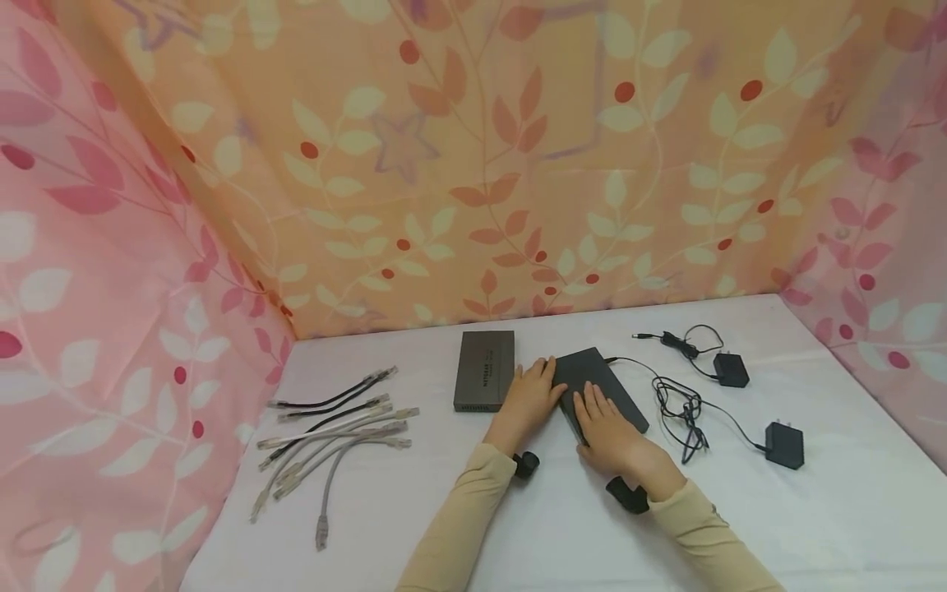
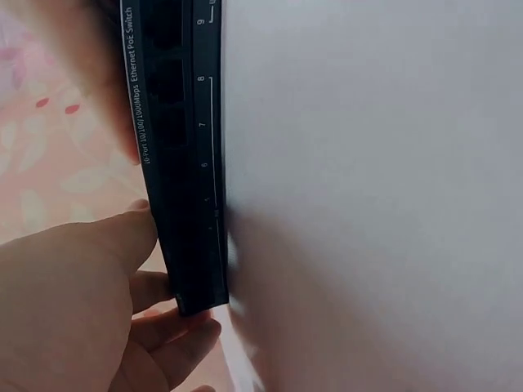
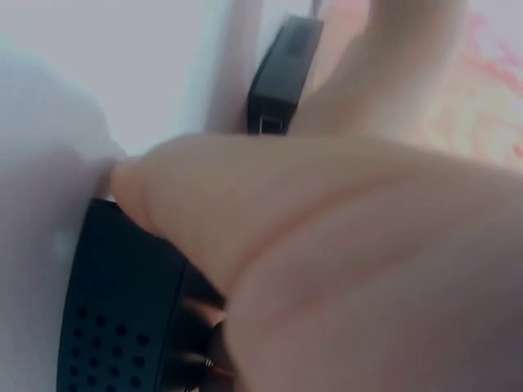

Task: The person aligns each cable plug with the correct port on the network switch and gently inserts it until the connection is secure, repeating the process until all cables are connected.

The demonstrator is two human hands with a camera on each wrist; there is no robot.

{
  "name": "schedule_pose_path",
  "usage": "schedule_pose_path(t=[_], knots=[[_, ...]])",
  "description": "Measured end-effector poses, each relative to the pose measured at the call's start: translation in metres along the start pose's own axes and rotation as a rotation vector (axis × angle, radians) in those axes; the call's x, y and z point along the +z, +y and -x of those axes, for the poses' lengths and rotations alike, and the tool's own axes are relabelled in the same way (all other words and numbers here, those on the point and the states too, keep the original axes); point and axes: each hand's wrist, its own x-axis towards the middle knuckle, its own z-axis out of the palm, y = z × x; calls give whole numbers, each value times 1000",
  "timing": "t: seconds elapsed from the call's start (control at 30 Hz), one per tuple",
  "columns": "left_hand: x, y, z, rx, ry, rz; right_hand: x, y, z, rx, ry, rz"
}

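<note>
A black Ethernet switch (image 1: 608, 385) lies flat and angled on the white table, a thin cable running from its back corner. Its numbered port side shows in the left wrist view (image 2: 184, 163). My left hand (image 1: 527, 404) holds the switch's left end, thumb at the top edge and fingers around the end. Across the top of the switch, my right hand (image 1: 612, 436) rests with straight fingers, its thumb down by the front edge. In the right wrist view that hand hides most of the switch; a vented side (image 3: 106, 327) shows.
A grey-brown NETGEAR box (image 1: 484, 370) lies left of my left hand. Several black and grey network cables (image 1: 333, 436) are spread at the left. To the right are a coiled cable (image 1: 688, 411) with its power adapter (image 1: 784, 445) and a second adapter (image 1: 731, 370). Patterned curtains (image 1: 473, 164) surround the table.
</note>
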Motion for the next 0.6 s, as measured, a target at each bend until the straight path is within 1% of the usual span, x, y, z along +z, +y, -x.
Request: schedule_pose_path(t=[0.1, 0.27, 0.4, 0.53, 0.6], knots=[[3, 0, 2, -18, 6, -15, -2, 7, 1, -42, 2, -30], [9, 4, 3, -39, 56, 24, -9, 16, 4, -24, -6, -102], [11, 5, 7, -62, 116, 113, -10, 26, 4, -37, 9, -162], [10, 6, 12, -100, 162, 224, -7, 45, 4, -94, 27, -240], [9, 6, 15, -113, 170, 252, -6, 54, 3, -130, 36, -273]])
